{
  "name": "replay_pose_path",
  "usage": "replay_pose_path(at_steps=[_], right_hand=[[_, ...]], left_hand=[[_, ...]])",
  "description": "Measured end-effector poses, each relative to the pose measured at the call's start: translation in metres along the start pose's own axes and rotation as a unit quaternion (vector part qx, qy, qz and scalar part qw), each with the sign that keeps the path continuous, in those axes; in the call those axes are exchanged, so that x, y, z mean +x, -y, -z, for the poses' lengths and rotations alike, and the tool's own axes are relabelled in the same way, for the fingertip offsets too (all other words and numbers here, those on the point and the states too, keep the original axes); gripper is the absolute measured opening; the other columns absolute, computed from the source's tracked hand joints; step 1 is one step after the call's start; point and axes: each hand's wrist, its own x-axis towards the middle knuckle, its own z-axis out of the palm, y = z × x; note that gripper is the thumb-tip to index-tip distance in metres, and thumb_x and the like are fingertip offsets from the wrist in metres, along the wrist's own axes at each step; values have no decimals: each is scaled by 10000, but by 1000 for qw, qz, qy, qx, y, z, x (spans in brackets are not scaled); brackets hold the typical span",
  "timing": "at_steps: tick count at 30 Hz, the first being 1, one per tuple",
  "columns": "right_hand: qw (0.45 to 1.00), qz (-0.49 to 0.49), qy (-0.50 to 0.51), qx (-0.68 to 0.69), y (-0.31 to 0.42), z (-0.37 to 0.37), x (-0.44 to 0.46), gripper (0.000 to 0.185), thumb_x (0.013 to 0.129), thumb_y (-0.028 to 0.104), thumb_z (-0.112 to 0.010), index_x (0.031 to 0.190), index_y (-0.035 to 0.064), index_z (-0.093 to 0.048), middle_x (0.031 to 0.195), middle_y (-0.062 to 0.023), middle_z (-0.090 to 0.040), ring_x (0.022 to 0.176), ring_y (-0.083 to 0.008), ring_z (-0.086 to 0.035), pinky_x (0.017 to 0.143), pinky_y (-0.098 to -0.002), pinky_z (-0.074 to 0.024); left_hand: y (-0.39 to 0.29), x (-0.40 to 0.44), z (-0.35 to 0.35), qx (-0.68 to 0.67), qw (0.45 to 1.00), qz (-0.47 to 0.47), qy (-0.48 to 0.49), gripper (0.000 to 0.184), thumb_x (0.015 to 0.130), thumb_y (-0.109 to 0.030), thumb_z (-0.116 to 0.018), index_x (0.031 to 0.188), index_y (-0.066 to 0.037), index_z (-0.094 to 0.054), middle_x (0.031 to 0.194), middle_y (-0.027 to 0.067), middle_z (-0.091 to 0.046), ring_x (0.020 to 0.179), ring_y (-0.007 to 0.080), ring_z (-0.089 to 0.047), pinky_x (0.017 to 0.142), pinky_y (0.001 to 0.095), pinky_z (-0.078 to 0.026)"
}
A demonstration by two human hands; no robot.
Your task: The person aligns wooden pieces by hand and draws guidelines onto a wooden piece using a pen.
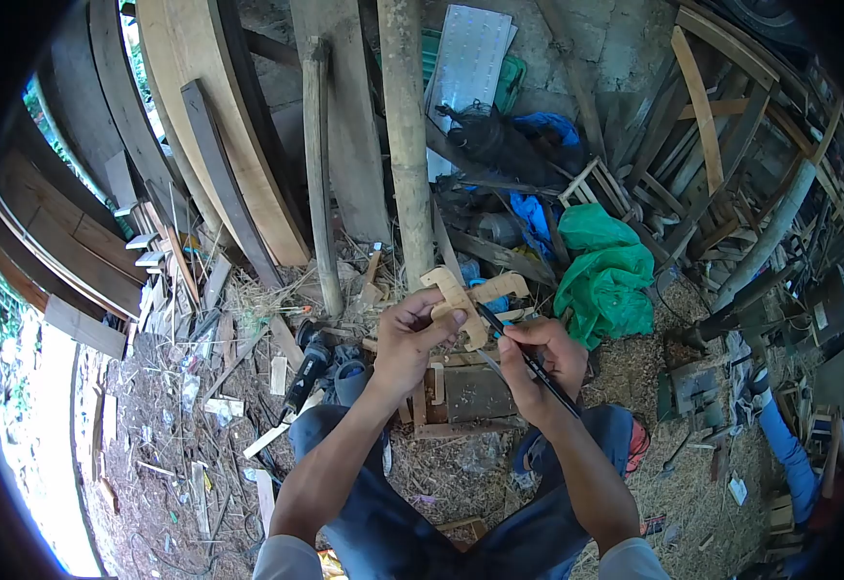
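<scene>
My left hand (pixel 414 338) is closed around a light wooden cut-out (pixel 449 288) with several arms, its thumb pressed on the front face. The piece is held up in front of me, above a low wooden box (pixel 480 392) between my feet. My right hand (pixel 549 367) is closed on a slim black pen-like tool (pixel 490 321), whose upper end reaches the lower right of the cut-out. I cannot tell whether the tool touches the wood. A thin greyish strip (pixel 488 361) shows beside my right thumb; its kind is unclear.
A black power tool (pixel 308 375) lies on the littered ground to my left. Ahead stand a bamboo pole (pixel 407 145) and leaning planks (pixel 219 126). A green plastic sheet (pixel 600 275) and a wood pile (pixel 712 145) are to the right.
</scene>
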Motion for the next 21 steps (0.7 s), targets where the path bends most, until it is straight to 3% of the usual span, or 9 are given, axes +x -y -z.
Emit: replay_pose_path(at_steps=[8, 10, 14, 16, 19, 21], right_hand=[[997, -10, 55, -44, 4, 7, 4, 72, 768, 31, -647, 800, -2, -592, 685, -63, -598, 558, -101, -530, 516, -246, -416], [998, 5, 43, -49, -6, 10, 4, 37, 820, 31, -553, 796, 8, -568, 694, -62, -559, 573, -115, -496, 532, -272, -395], [994, 67, 42, -71, -25, 4, 8, 105, 895, 89, -503, 846, 15, -559, 731, -66, -549, 592, -140, -481, 558, -283, -387], [996, -71, 48, 23, -20, -6, 4, 167, 943, 162, -497, 912, 13, -565, 745, -59, -555, 587, -134, -479, 572, -274, -390], [989, -131, 68, -26, -4, -9, 2, 216, 934, 224, -555, 981, 14, -570, 755, -48, -570, 568, -117, -464, 549, -274, -387], [991, -110, 71, -39, 0, -13, 1, 204, 913, 201, -587, 996, 15, -574, 757, -44, -583, 556, -99, -450, 529, -267, -377]], left_hand=[[-1, 0, 2, -25, 1000, 0, -9, 228, 837, -61, -674, 1049, 6, -625, 826, 21, -650, 662, 54, -548, 598, 208, -442], [-2, 0, 2, -31, 999, 0, -10, 221, 838, -59, -672, 1044, 5, -625, 825, 20, -648, 665, 56, -548, 600, 212, -441], [0, 0, 1, -52, 999, 3, -6, 208, 841, -57, -664, 1037, 0, -624, 815, 19, -643, 667, 62, -549, 605, 221, -438], [-1, -1, 0, -54, 998, 16, -5, 209, 842, -58, -662, 1040, -2, -621, 817, 19, -643, 680, 61, -551, 615, 222, -436], [0, -1, -1, -61, 998, 25, 5, 222, 846, -57, -657, 1057, -3, -613, 843, 23, -646, 721, 65, -562, 657, 225, -440], [1, -2, -3, -63, 998, 23, 15, 233, 848, -57, -654, 1070, -3, -606, 868, 27, -650, 749, 70, -570, 688, 228, -446]])
